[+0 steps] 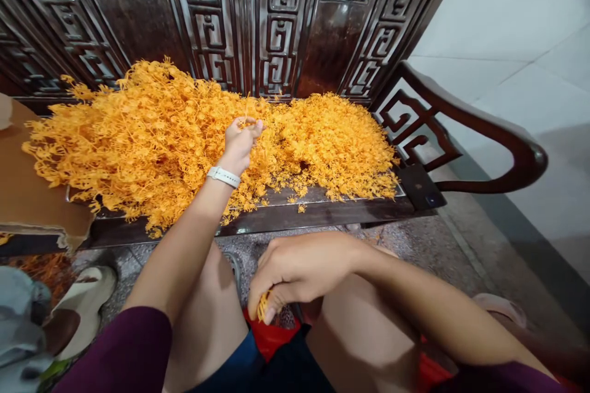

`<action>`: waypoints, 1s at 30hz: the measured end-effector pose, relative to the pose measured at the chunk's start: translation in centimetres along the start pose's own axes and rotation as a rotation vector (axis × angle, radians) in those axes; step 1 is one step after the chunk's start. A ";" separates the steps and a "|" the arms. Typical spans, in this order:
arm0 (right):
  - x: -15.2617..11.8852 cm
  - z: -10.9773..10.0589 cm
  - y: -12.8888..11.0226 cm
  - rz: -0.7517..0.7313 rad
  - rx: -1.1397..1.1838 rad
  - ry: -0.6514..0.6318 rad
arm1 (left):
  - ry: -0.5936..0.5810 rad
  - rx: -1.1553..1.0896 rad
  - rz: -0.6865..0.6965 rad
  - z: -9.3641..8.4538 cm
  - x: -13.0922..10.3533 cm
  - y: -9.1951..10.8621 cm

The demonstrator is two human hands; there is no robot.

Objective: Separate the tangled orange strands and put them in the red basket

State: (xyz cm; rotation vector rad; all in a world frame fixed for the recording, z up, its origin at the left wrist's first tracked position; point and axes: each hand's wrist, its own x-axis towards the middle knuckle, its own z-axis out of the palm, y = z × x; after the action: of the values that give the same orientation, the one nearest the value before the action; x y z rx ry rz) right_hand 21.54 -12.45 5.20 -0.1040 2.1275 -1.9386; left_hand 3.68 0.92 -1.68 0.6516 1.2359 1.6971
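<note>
"Orange, thready and plastic-looking; where are all these pieces?"

"Most lie in a left heap (133,141) towards ten o'clock and a right heap (338,141) towards two; both rest on the dark worktop (286,216), with a carved backrest (332,37) behind them at twelve and what looks like a phone (419,187) at three, just beside the right heap."

"And the hands?"

"The left hand (240,144) is at eleven, over the inner side of the left heap; its fingers are half curled, thumb close to the index tip; the tips are blurred against orange, so I cannot tell whether they grip anything. The right hand (306,267) is at six, in front of the worktop, thumb and fingers closed round an orange piece (263,306)."

"How would such a piece handle?"

"Light, I'd judge, and springy; not slippery by its look; the thin prongs could bend or snag on a neighbour, so the denser middle seems the better hold than a prong's tip."

"Which way does it point?"

"What shows of the held one runs from about one o'clock to seven; the grip hides the rest, so I cannot tell its head end; the heaps together stretch from nine to three, their single pieces pointing every way."
</note>
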 end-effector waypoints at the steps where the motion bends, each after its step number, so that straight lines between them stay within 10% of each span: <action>1: 0.0 -0.1 -0.3 -0.019 0.013 0.019 | -0.031 0.006 0.004 -0.4 0.3 0.1; 7: -3.3 -5.6 0.4 -0.218 0.391 1.371 | -0.153 0.010 0.042 -0.8 -1.0 0.5; 10: -4.8 -7.8 2.2 -0.237 0.471 1.653 | -0.248 0.048 0.044 0.0 -2.0 0.6; 20: -5.6 -8.9 5.8 -0.052 -0.001 1.536 | -0.565 0.159 0.159 0.4 -3.4 1.1; 26: -5.9 -8.1 4.1 -0.248 -0.376 1.549 | -0.284 0.334 0.288 0.3 -1.5 0.0; 30: -4.7 -3.9 -0.4 -0.278 -0.412 1.222 | -0.055 0.363 0.277 -1.8 2.0 -0.4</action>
State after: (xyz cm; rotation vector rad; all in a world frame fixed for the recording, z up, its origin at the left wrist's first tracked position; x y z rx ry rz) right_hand 25.12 -7.69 6.52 1.0056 3.3759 -1.8466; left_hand 1.41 1.90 -2.85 1.1243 1.4836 1.6727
